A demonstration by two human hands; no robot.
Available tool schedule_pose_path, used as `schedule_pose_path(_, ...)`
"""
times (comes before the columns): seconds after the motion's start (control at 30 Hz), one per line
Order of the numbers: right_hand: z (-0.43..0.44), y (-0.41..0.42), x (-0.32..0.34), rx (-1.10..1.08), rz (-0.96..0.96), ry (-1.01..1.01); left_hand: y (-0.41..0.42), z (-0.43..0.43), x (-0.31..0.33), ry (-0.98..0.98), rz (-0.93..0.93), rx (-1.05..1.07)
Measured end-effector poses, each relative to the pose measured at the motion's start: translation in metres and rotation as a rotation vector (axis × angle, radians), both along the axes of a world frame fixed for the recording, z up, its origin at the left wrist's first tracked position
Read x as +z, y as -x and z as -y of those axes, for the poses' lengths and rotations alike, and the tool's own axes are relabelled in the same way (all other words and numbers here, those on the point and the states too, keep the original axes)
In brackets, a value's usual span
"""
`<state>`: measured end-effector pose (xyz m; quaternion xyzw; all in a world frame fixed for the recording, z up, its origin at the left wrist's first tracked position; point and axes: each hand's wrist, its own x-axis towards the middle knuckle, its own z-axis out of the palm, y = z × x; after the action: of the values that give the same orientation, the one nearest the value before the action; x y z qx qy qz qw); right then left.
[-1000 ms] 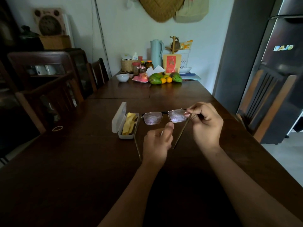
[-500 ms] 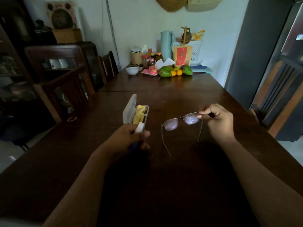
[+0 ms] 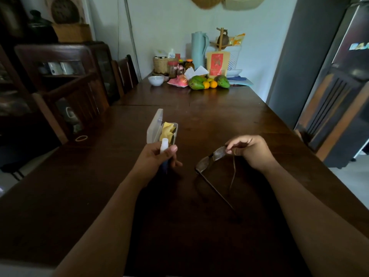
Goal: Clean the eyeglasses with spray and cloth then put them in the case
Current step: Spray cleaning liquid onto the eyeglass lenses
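The spray bottle (image 3: pixel 164 145) is gripped upright in the left hand (image 3: pixel 154 159). The fingers are curled round its dark body and the thumb is laid beside the white top, a hold that seems meant to have the nozzle ready for use. The eyeglasses (image 3: pixel 210 158) are pinched by the right hand (image 3: pixel 252 151) at the outer corner of one lens, near the hinge. Both temples are unfolded and pointed back toward the near edge of the table (image 3: pixel 229 116). Held by the frame and not the glass, the lenses are spared fingerprints and both faces can be reached. The frame is tilted, with the free lens lower than the held one; whether the longer-looking temple tip touches the wood cannot be told. Both lenses appear cloudy, which is judged to be spray not yet wiped, though plain smears cannot be ruled out.

The case (image 3: pixel 154 127) lies open just beyond the left hand, nearer the table's left edge than its right, with the lid raised on its left side. The yellow cloth (image 3: pixel 167 131) is bunched inside it, so it is within short reach for wiping and must be taken out before the glasses can be laid in. Wiping is judged to be the step at hand, for which the bottle would first have to be set down. Fruit (image 3: pixel 207 83) is gathered at the far edge, well apart from the work.
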<state>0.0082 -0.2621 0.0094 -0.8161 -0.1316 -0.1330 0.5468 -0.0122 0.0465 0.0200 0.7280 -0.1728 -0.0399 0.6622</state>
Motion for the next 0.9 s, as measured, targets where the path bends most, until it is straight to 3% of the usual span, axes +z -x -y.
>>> schedule_pose_path(0.37,0.006,0.025,0.021,0.102,-0.162,-0.045,0.004,-0.001,0.0,-0.029,0.103,-0.02)
schedule_pose_path(0.53,0.003,0.03,0.033,0.086,-0.344,0.187,0.003,0.002,0.0,-0.039,0.111,-0.046)
schedule_pose_path(0.8,0.012,0.026,0.031,0.029,-0.323,0.068,0.002,0.003,-0.001,-0.04,0.075,-0.037)
schedule_pose_path(0.9,0.009,0.032,0.043,0.002,-0.311,0.145,0.002,0.003,-0.001,-0.032,0.057,-0.033)
